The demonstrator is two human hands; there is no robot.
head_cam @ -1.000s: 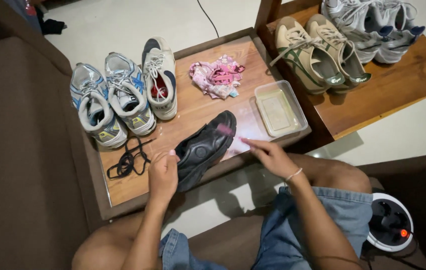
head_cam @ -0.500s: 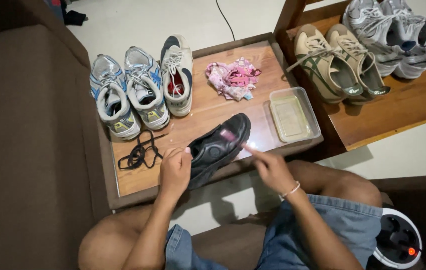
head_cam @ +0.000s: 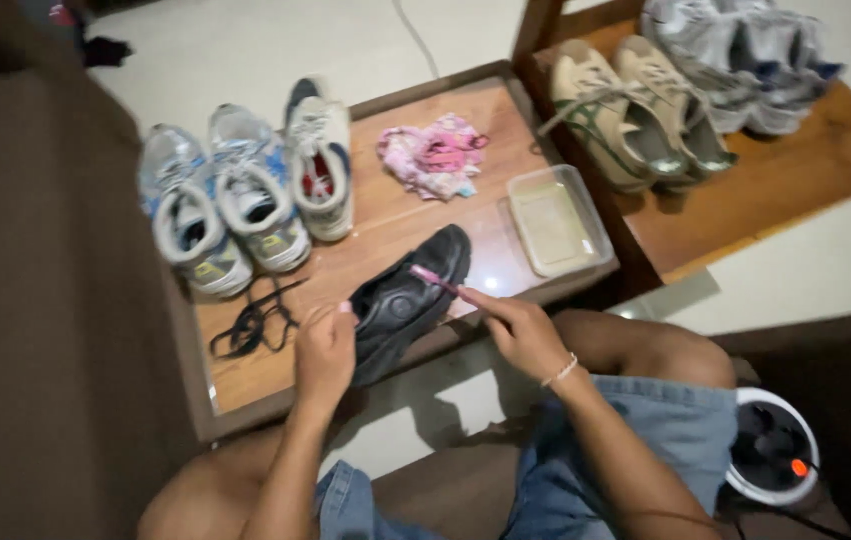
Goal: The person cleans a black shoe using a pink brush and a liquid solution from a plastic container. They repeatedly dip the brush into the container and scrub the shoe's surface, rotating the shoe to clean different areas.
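Head view: left hand fingers curled on black shoe at table's near edge; right hand pinches pink brush on it. Laces left, tray right.

— Where can you pass on the wooden table?

— At 6 o'clock of the black laces, the near-left boards lie bare. At 12 o'clock, three sneakers block you. The pink cloth and clear tub crowd 1 to 3 o'clock of the black shoe.
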